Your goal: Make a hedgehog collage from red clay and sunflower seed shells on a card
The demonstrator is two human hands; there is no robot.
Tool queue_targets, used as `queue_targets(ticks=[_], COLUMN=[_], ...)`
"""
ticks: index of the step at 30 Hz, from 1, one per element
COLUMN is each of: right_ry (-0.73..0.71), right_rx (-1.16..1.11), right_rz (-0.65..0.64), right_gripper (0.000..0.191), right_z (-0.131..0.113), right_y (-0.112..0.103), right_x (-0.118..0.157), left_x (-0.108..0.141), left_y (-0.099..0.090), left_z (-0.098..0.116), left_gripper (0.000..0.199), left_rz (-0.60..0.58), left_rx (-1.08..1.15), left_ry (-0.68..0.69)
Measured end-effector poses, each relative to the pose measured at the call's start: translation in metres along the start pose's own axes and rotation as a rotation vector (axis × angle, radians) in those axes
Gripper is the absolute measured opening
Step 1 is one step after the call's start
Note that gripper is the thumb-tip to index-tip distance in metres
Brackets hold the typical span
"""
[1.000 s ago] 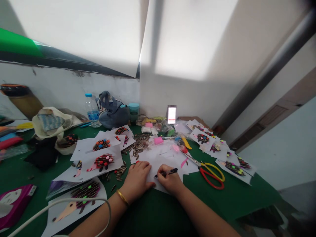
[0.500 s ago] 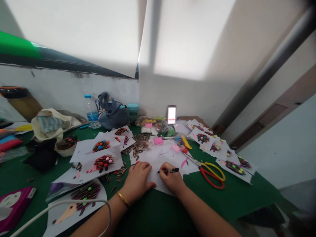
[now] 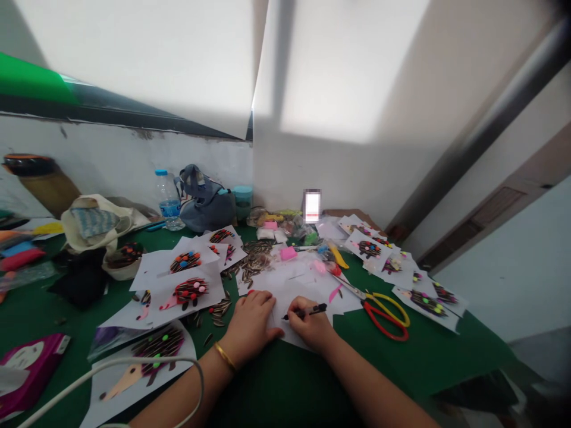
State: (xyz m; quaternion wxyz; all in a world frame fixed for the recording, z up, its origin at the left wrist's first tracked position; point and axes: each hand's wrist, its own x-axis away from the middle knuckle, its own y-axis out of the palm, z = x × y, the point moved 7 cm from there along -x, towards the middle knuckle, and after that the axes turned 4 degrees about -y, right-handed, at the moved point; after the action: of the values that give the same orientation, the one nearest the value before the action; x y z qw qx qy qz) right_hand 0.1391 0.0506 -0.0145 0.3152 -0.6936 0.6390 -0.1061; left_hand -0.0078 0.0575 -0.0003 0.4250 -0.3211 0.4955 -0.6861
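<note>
Between the fingers of my right hand (image 3: 309, 324) is a black pen (image 3: 314, 310), its tip down at a white sheet of paper (image 3: 289, 337). My left hand (image 3: 253, 318) lies flat across the left side of that sheet, thumb spread toward the pen. A gold bangle circles the left wrist. Just left of this hand lie loose sunflower seeds (image 3: 220, 310). Scissors (image 3: 379, 312) with one red and one yellow handle rest to the right of my right hand. Any marks on the paper near the pen tip are too small to make out.
Hedgehog pictures (image 3: 185, 300) with seed spines and coloured dots lie at left, more hedgehog cards (image 3: 423, 303) at right. A seed pile (image 3: 256, 261) and pink clay (image 3: 288, 254) sit ahead. A water bottle (image 3: 169, 205) stands behind. A pale cable (image 3: 134, 361) crosses the lower left.
The pen tip has moved slightly down and toward me on the paper, with my right hand shifting a little. My left hand stays flat on the sheet. The whole view has shifted slightly.
</note>
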Motion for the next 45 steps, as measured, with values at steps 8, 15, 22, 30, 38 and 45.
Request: queue_targets(ticks=[8, 15, 22, 30, 38, 45], right_ry=[0.018, 0.021, 0.074, 0.142, 0.119, 0.106], right_rx=[0.028, 0.048, 0.058, 0.086, 0.014, -0.037], right_rz=[-0.029, -0.021, 0.027, 0.099, 0.117, 0.054], right_gripper=[0.009, 0.009, 0.008, 0.008, 0.012, 0.012], right_z=[0.001, 0.002, 0.006, 0.019, 0.019, 0.017], right_y=[0.002, 0.003, -0.003, -0.016, -0.018, -0.012], right_x=[0.0, -0.001, 0.001, 0.001, -0.003, -0.005], left_x=[-0.001, -0.001, -0.002, -0.002, -0.001, -0.002], left_y=[-0.001, -0.002, 0.001, 0.002, 0.002, 0.003], left_z=[0.001, 0.001, -0.001, -0.001, -0.001, -0.001], left_gripper=[0.06, 0.058, 0.06, 0.064, 0.063, 0.064], left_rz=[0.003, -0.016, 0.009, 0.012, 0.018, 0.027], left_rx=[0.009, 0.013, 0.005, -0.008, -0.004, -0.013], left_ry=[0.002, -0.019, -0.003, 0.006, 0.011, 0.009])
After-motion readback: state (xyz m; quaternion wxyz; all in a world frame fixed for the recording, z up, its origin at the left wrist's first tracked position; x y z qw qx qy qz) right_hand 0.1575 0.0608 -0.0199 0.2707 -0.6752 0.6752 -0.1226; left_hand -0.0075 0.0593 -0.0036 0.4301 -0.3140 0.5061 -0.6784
